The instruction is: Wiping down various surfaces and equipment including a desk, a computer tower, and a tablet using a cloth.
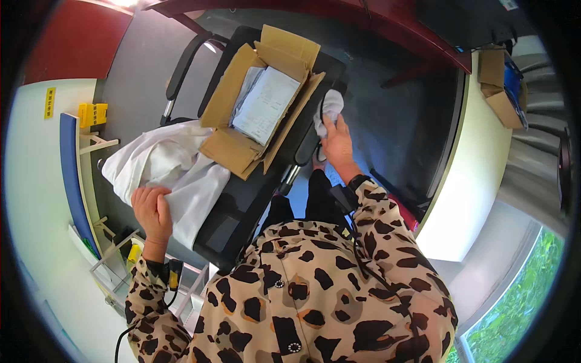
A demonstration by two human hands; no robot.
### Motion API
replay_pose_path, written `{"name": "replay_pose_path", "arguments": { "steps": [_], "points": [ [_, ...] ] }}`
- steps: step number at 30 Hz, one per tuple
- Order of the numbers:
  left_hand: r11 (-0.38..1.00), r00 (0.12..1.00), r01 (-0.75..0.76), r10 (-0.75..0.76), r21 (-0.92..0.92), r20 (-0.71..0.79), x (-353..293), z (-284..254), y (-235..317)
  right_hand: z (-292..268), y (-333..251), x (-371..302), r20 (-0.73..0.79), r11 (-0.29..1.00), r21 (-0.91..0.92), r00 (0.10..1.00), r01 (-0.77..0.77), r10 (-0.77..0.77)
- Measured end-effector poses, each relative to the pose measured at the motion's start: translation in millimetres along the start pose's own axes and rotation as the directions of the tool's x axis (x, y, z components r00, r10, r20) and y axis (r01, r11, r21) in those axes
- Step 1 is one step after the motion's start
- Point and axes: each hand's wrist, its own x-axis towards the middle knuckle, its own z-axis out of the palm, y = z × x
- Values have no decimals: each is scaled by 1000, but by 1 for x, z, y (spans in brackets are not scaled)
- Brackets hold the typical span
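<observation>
My left hand [152, 212] is closed on the edge of a large white cloth [160, 154], its fingers curled into the fabric. This cloth lies bunched over the left side of a black office chair [225, 227] and hangs down beside it. My right hand [339, 144] presses a small white rag [331, 106] against the chair's right armrest [307, 145], with the fingers bent over the rag. On the seat, between my hands, stands an open cardboard box [233, 154]. White papers [266, 103] lie inside it.
A dark red desk [417, 39] spans the far side. At the right, a cardboard box with something blue [499, 91] sits by a pale panel [472, 181]. At the left are a yellow box [92, 114], a blue board [75, 181] and a white rack [112, 272].
</observation>
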Motion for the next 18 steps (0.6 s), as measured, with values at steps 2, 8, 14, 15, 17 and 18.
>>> {"name": "replay_pose_path", "arguments": {
  "steps": [2,8,14,15,17,18],
  "points": [
    [1000,1000,8,-8,13,21,5,-4,5,1,17,26,-43,1000,-1,999,-2,2],
    [999,998,30,-31,26,57,17,-1,14,-8,86,152,381,900,167,868,-403,318],
    [996,990,92,-92,0,107,31,0,15,8,126,199,599,934,71,764,-349,240],
    [994,987,106,-105,-1,126,28,-2,12,8,109,199,583,932,75,774,-355,248],
    [993,988,115,-115,8,100,23,-11,12,12,96,192,539,956,75,818,-283,200],
    [994,990,113,-112,-2,84,25,-9,10,15,107,188,501,976,55,851,-210,154]
  ]
}}
